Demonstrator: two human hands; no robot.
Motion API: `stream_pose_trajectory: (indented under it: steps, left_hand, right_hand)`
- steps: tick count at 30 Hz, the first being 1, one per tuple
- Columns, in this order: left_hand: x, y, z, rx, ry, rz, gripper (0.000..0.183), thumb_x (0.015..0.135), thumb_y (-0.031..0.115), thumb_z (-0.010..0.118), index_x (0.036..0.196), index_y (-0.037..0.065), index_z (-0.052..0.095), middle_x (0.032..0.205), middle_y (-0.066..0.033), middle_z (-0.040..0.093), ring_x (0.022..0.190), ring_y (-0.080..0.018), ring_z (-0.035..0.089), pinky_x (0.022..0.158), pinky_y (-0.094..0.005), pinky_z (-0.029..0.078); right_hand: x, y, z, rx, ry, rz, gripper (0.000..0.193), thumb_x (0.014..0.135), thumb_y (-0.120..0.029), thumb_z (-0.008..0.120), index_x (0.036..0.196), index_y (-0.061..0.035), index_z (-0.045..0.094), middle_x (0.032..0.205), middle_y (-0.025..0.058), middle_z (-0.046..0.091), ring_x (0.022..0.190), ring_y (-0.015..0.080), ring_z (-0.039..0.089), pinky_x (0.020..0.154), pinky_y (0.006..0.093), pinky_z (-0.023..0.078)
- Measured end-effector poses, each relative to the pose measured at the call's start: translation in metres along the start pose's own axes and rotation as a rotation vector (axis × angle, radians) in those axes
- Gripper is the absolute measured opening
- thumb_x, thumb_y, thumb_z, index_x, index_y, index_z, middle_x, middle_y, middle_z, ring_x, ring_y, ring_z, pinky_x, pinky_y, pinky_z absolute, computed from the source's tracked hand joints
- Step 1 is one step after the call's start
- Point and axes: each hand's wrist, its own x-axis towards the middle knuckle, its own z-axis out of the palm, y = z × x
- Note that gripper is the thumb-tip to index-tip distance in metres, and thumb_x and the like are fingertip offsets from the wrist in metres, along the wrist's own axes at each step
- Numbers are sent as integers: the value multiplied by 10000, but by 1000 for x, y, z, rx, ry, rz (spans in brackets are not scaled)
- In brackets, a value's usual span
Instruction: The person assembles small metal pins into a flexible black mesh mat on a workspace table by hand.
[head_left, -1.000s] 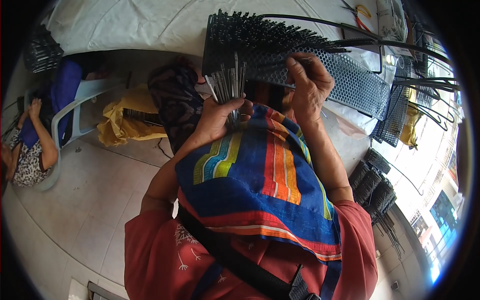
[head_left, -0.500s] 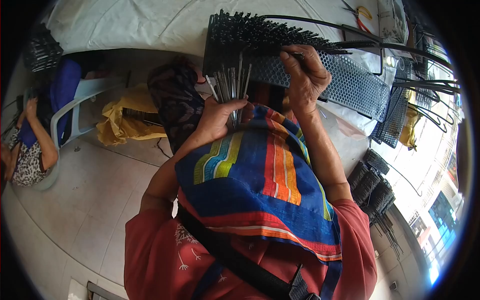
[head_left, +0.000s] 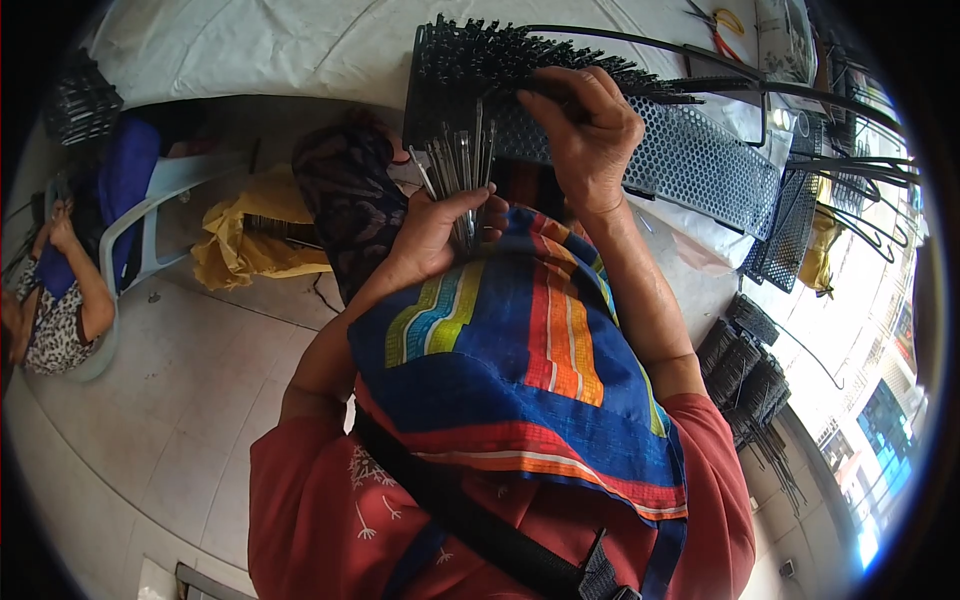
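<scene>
Rods clasped by the left hand are best held fanned; at two o'clock, the right hand's grip cannot be told.

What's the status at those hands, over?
Left hand closed round a bundle of rods. Right hand at the perforated tray, its hold unclear. Black pieces crowd the tray's far side.

"Where could a hand pass?"
"Over the white sheet-covered bench, left of the long black perforated metal tray; toward that tray's right end, its face lies bare too."
"What's in the way?"
"Thin black rods crowding its far left corner, the right hand over its middle, and curved black metal bars by its far right corner."
</scene>
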Motion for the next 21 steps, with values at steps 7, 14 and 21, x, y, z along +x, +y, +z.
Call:
stream_pose_trajectory:
  steps: [7, 14, 21]
  left_hand:
    - [4, -3, -5, 35, 4, 52, 205, 867, 79, 693, 1049, 4, 634, 864, -147, 696, 740, -237, 688, 653, -362, 576]
    - [-8, -5, 6, 58, -103, 134, 207, 856, 9, 664, 1060, 0, 627, 870, -148, 698, 720, -239, 693, 632, -344, 580]
    - [-5, -6, 4, 72, -84, 151, 252, 871, 30, 660, 1119, 28, 615, 917, -149, 702, 748, -249, 700, 635, -348, 579]
  right_hand:
    - [-1, 5, 2, -227, -70, -261, 141, 751, -94, 769, 887, -82, 733, 747, 92, 636, 623, 223, 650, 549, 293, 495]
    - [-36, 5, -7, 170, -405, 528, 233, 725, -105, 763, 876, 58, 694, 698, 146, 691, 621, 146, 657, 564, 283, 511]
    - [-45, 2, -13, 570, -345, 847, 48, 852, -31, 680, 811, -19, 658, 665, -9, 601, 528, 45, 491, 462, 202, 358]
